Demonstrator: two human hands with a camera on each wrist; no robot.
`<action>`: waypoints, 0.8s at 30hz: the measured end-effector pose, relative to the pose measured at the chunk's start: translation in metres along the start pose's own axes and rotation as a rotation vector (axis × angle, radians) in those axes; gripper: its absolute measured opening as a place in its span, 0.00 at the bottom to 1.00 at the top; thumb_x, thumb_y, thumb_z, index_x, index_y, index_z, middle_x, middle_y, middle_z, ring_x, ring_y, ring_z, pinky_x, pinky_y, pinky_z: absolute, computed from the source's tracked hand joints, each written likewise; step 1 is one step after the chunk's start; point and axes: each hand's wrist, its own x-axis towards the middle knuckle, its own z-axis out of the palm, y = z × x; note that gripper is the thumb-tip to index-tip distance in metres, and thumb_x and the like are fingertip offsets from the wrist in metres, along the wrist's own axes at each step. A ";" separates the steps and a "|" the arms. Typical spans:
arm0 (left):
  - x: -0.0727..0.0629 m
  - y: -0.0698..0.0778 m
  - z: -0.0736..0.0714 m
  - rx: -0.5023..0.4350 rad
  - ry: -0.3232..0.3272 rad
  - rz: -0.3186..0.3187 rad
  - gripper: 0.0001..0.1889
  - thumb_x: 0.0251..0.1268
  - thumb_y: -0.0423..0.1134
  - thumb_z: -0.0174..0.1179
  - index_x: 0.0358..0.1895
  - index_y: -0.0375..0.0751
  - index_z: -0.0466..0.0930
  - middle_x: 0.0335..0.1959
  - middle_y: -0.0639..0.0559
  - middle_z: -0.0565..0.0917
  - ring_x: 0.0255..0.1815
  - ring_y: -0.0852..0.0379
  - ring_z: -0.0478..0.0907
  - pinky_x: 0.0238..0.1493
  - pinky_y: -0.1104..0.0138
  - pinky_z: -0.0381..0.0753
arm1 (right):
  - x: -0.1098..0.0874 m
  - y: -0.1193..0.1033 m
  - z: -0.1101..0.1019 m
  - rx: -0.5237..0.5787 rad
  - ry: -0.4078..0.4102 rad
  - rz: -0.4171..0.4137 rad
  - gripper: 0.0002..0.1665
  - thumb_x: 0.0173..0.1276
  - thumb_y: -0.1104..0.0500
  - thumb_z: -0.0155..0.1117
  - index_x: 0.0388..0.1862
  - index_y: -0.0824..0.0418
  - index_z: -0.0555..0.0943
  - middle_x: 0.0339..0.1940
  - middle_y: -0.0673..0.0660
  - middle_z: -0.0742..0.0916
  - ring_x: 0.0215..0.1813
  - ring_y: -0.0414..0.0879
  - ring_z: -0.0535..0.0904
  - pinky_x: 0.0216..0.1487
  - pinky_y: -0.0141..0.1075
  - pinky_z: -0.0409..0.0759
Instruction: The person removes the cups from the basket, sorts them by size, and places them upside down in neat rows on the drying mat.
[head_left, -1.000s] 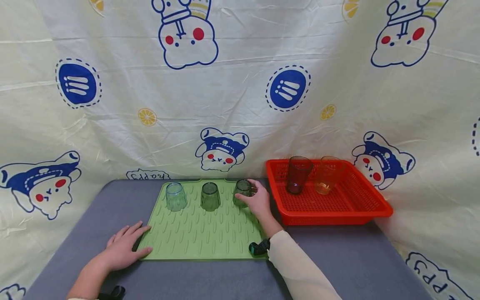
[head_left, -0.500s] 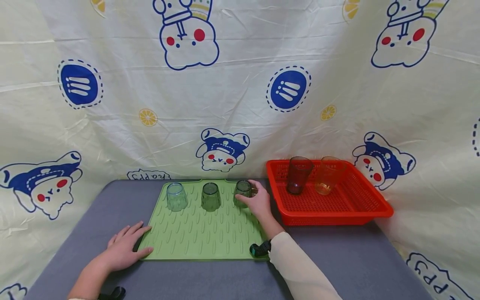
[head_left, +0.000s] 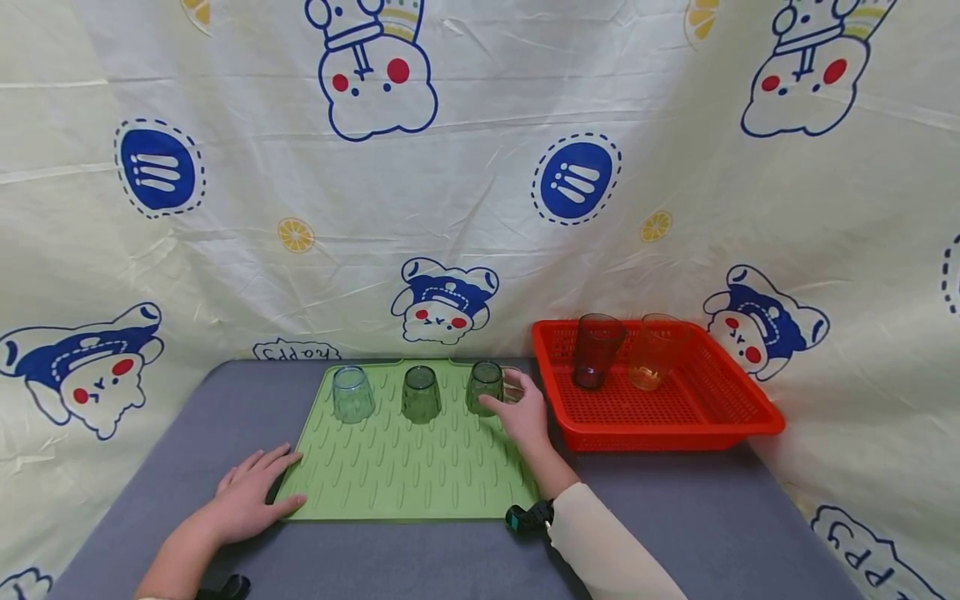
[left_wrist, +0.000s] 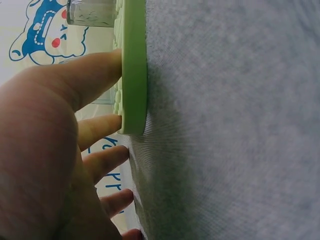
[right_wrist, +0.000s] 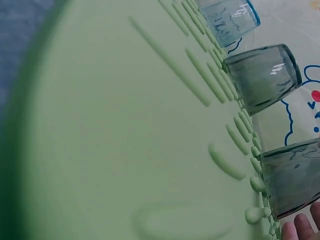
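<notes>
Three small glasses stand in a row along the back of a green ridged drying mat (head_left: 397, 487), wider ends down. They are a pale blue glass (head_left: 352, 396) at left, a grey-green glass (head_left: 422, 396) in the middle and another grey-green glass (head_left: 484, 390) at right. My right hand (head_left: 525, 412) is beside the right glass, thumb near its front and fingers loosely bent behind its right side; in the right wrist view fingertips (right_wrist: 303, 227) show right by the glass. My left hand (head_left: 247, 497) lies spread at the mat's left edge, thumb and index finger on the mat.
A red plastic basket (head_left: 675, 440) stands right of the mat. Inside it are a tall dark glass (head_left: 598, 350) and a tall clear amber-tinted glass (head_left: 654, 354). A patterned curtain (head_left: 480, 167) hangs behind the grey table (head_left: 390, 562).
My right hand has loosened from the right glass and drawn back slightly to the right and toward me. The glass stays in place. My left hand has not moved.
</notes>
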 end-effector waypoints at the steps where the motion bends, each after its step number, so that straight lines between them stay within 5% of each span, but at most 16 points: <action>1: 0.000 0.000 0.000 -0.003 -0.001 0.001 0.41 0.65 0.64 0.63 0.74 0.40 0.70 0.76 0.31 0.66 0.74 0.19 0.57 0.63 0.20 0.55 | -0.002 -0.001 -0.001 0.007 0.000 0.005 0.37 0.57 0.59 0.81 0.65 0.61 0.78 0.63 0.62 0.84 0.63 0.59 0.81 0.63 0.53 0.81; 14: -0.001 0.001 0.000 0.003 0.013 0.014 0.40 0.65 0.63 0.64 0.73 0.40 0.70 0.76 0.34 0.68 0.74 0.20 0.58 0.63 0.21 0.56 | -0.027 -0.003 -0.018 0.069 -0.066 0.058 0.35 0.61 0.60 0.79 0.67 0.62 0.78 0.63 0.63 0.84 0.63 0.60 0.80 0.58 0.50 0.83; 24: -0.001 0.000 0.002 0.006 0.020 0.021 0.41 0.64 0.64 0.64 0.73 0.41 0.70 0.76 0.35 0.69 0.73 0.20 0.59 0.62 0.21 0.57 | -0.052 -0.016 -0.033 0.132 -0.154 0.069 0.34 0.63 0.63 0.76 0.68 0.65 0.76 0.65 0.67 0.82 0.66 0.63 0.78 0.64 0.50 0.82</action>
